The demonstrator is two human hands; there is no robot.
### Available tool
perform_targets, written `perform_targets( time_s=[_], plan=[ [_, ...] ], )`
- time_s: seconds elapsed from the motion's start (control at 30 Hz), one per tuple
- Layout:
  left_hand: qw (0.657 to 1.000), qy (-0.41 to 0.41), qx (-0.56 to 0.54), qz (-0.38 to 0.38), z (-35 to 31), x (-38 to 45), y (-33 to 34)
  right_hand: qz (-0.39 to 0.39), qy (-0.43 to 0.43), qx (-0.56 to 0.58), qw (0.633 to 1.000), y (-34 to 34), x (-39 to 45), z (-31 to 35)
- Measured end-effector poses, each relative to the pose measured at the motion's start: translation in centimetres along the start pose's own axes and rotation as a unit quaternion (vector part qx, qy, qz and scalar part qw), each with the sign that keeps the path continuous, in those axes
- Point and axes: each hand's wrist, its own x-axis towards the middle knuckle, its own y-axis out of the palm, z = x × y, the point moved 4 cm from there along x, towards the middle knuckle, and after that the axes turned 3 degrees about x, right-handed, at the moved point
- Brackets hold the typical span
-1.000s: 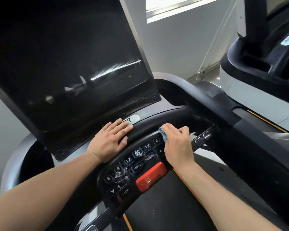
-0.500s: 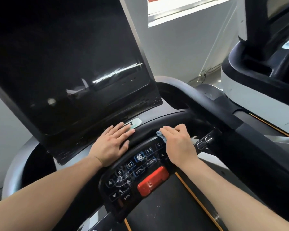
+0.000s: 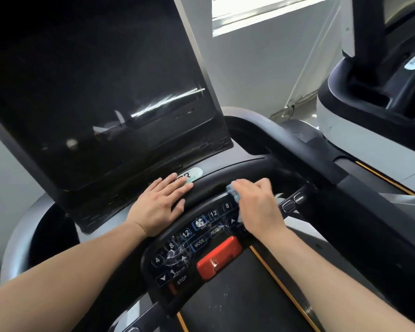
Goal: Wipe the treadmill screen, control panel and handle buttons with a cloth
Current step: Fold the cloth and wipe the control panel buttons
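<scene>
The right hand point(image 3: 256, 207) grips a small blue cloth point(image 3: 234, 194), pressing it on the upper right of the control panel point(image 3: 197, 245), just beside the left hand point(image 3: 161, 207). That hand lies flat, fingers spread, below the screen point(image 3: 94, 92).

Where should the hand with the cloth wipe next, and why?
Probably slide the right hand and its blue cloth down-left across the control panel. Smudgy marks show near the 8 and 4 buttons there, and the cloth sits at the panel's upper right end. The left hand rests flat, bracing.
</scene>
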Motion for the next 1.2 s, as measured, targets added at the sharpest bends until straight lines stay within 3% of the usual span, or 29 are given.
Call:
perform_targets(
  time_s=[0.07,0.17,0.3,0.43,0.53,0.57,0.7,0.8,0.83,0.97,1.1,1.13,1.2],
  plan=[
    [1.000,0.000,0.000,-0.002,0.0,-0.1,0.0,0.018,0.008,-0.044,0.999,0.3,-0.2,1.1],
    [1.000,0.001,0.001,-0.005,0.1,-0.1,0.0,0.015,-0.118,-0.029,0.993,0.2,-2.0,3.1],
    [1.000,0.001,0.002,-0.004,-0.1,0.0,-0.1,-0.032,0.024,-0.020,0.999,-0.3,-0.9,0.6],
    [1.000,0.001,0.001,-0.005,0.1,-0.1,-0.1,0.024,-0.122,-0.027,0.992,1.1,-2.7,3.4],
    [1.000,0.001,0.002,-0.005,-0.1,0.1,-0.1,-0.016,0.039,-0.026,0.999,0.2,-0.6,0.0],
    [1.000,0.002,0.001,-0.004,0.0,0.1,0.0,-0.014,0.050,-0.026,0.998,0.3,-0.4,0.4],
    [1.000,0.002,0.002,-0.004,0.2,-0.1,0.0,0.030,-0.133,-0.034,0.990,0.7,-0.8,3.6],
    [1.000,0.002,0.001,-0.003,0.0,0.0,0.1,-0.017,0.041,-0.023,0.999,0.3,1.2,-0.7],
    [1.000,0.002,0.002,-0.003,0.1,0.0,0.1,-0.016,0.055,-0.019,0.998,0.3,1.1,-0.1],
    [1.000,0.004,0.003,-0.010,0.3,-0.1,0.2,0.035,-0.142,-0.030,0.989,0.5,-0.9,4.5],
    [1.000,0.005,0.004,-0.005,0.2,0.1,0.2,-0.052,0.071,0.003,0.996,-0.2,-0.2,0.7],
    [1.000,0.004,0.004,-0.003,0.2,0.1,0.2,-0.050,0.053,-0.004,0.997,-0.2,-0.6,2.2],
    [1.000,0.002,0.006,-0.001,0.2,-0.1,0.3,-0.015,-0.096,-0.021,0.995,0.3,-2.4,5.7]
  ],
)
